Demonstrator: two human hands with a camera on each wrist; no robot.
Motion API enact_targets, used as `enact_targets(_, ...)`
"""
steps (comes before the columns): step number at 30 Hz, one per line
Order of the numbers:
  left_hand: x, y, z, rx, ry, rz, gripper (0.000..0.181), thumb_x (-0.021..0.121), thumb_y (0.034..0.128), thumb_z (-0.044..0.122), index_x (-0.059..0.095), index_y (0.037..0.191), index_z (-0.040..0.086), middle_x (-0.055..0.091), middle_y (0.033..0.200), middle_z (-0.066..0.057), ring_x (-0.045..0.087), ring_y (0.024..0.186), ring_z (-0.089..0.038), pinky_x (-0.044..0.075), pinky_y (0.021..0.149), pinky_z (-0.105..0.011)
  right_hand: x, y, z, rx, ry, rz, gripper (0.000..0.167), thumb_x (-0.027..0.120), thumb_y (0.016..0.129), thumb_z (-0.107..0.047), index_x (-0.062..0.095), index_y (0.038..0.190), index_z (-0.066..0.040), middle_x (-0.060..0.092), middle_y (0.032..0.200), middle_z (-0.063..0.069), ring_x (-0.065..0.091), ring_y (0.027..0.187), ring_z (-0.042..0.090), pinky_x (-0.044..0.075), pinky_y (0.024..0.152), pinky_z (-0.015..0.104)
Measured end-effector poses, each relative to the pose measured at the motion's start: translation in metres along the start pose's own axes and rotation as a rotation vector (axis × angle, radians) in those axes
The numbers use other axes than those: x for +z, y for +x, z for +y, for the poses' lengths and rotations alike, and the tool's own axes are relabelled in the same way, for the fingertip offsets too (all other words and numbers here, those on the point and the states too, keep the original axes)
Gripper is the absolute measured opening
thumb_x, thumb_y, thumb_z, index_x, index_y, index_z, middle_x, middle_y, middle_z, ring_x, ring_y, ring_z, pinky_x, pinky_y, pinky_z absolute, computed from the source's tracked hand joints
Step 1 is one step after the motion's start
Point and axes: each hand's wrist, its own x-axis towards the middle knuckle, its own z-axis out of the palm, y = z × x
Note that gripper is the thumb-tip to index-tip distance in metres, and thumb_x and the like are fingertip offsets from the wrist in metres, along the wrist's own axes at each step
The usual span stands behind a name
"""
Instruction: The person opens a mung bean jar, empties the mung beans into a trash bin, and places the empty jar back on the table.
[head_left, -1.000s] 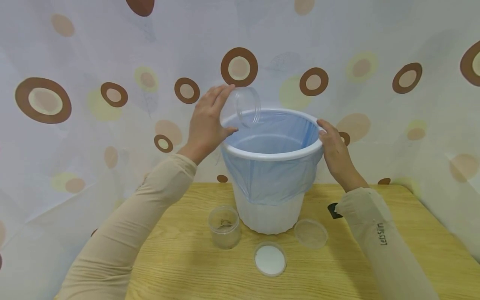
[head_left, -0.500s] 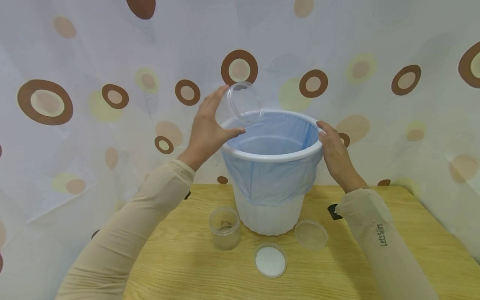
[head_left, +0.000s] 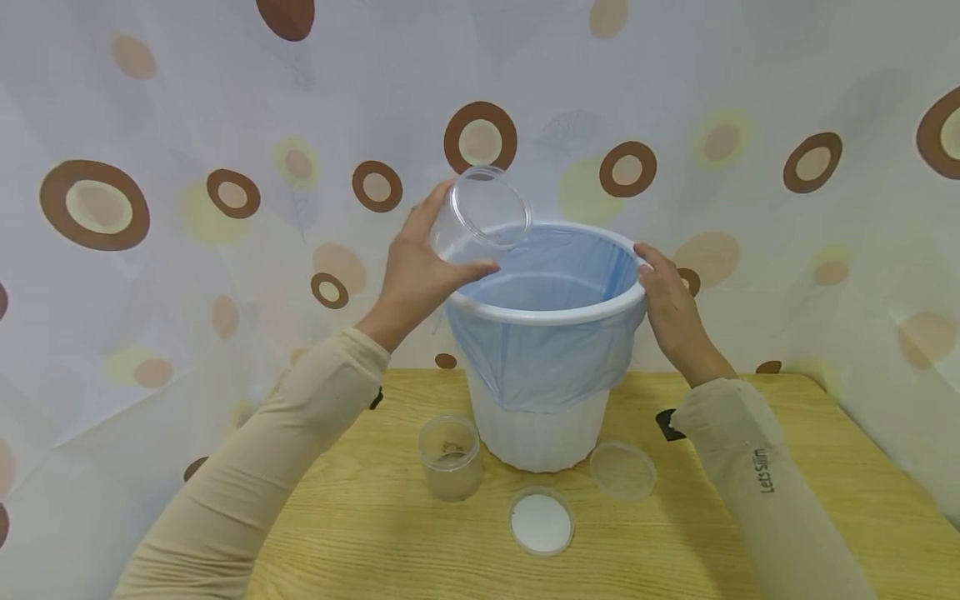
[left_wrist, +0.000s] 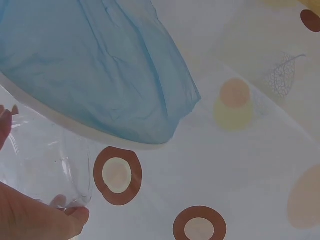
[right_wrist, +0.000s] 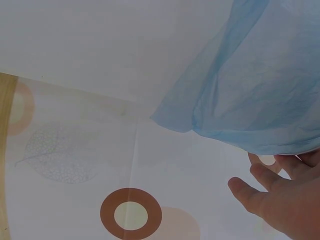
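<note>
My left hand holds a clear plastic jar over the left rim of a white bin. The jar is tilted, its round mouth facing right and toward me; nothing shows inside it. In the left wrist view, thumb and fingers lie around the jar's clear wall. A blue bag lines the bin and hangs over its outside. My right hand rests at the bin's right rim, fingertips touching it. The right wrist view shows that hand's fingers mostly extended and spread below the bag's edge.
On the wooden table stand another clear jar with a little dark matter inside, a round lid with a white disc and a clear lid. A patterned sheet hangs close behind the bin.
The left hand has turned the jar so its mouth faces more toward me, and moved slightly right. The right hand and the bin have stayed in place.
</note>
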Motion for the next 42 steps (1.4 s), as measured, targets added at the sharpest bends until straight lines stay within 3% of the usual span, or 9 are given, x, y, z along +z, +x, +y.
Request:
enact_targets(9,0.000,-0.006,0.003,-0.065,-0.062,0.001,0.100,0.091,0.0625,0.030,0.038,0.147,0.022,0.049,0.138,-0.002,0.048,0.119,-0.020,0.045,0.095,-0.035,0.000,0.000,0.001,0.001,-0.008,0.004,0.059,0.024,0.104,-0.040,0.020,0.153,-0.008,0.018,0.156,0.018,0.018,0.141,0.041,0.013,0.109,0.064)
enact_targets(13,-0.001,-0.009,0.006,-0.068,-0.097,0.005,0.098,0.091,0.0632,0.029,0.039,0.146,0.021,0.051,0.135,0.001,0.049,0.117,-0.017,0.045,0.094,-0.035,-0.001,0.000,0.000,-0.004,0.001,0.003,0.058,0.024,0.104,-0.038,0.020,0.153,-0.008,0.018,0.156,0.019,0.018,0.141,0.041,0.012,0.110,0.064)
enact_targets(28,-0.003,-0.022,0.024,-0.107,-0.242,-0.061,0.095,0.090,0.0657,0.031,0.038,0.146,0.028,0.052,0.136,0.009,0.052,0.114,-0.009,0.047,0.092,-0.032,-0.001,0.001,0.001,-0.010,0.013,0.001,0.058,0.024,0.104,-0.038,0.020,0.153,-0.008,0.018,0.155,0.019,0.019,0.140,0.040,0.012,0.110,0.063)
enact_targets(34,-0.001,-0.028,0.031,-0.112,-0.268,-0.086,0.095,0.089,0.0664,0.028,0.037,0.146,0.031,0.047,0.141,0.011,0.048,0.123,-0.010,0.045,0.095,-0.033,-0.001,0.001,0.003,-0.023,0.010,0.003,0.059,0.024,0.104,-0.039,0.020,0.153,-0.007,0.018,0.155,0.019,0.019,0.140,0.041,0.012,0.110,0.063)
enact_targets(42,-0.004,-0.037,0.054,-0.128,-0.328,-0.108,0.094,0.086,0.0705,0.013,0.035,0.149,0.019,0.045,0.146,0.000,0.045,0.130,-0.017,0.040,0.102,-0.032,-0.001,0.000,0.003,-0.025,0.015,0.009,0.057,0.025,0.104,-0.038,0.022,0.152,-0.007,0.021,0.154,0.020,0.022,0.138,0.040,0.014,0.110,0.062)
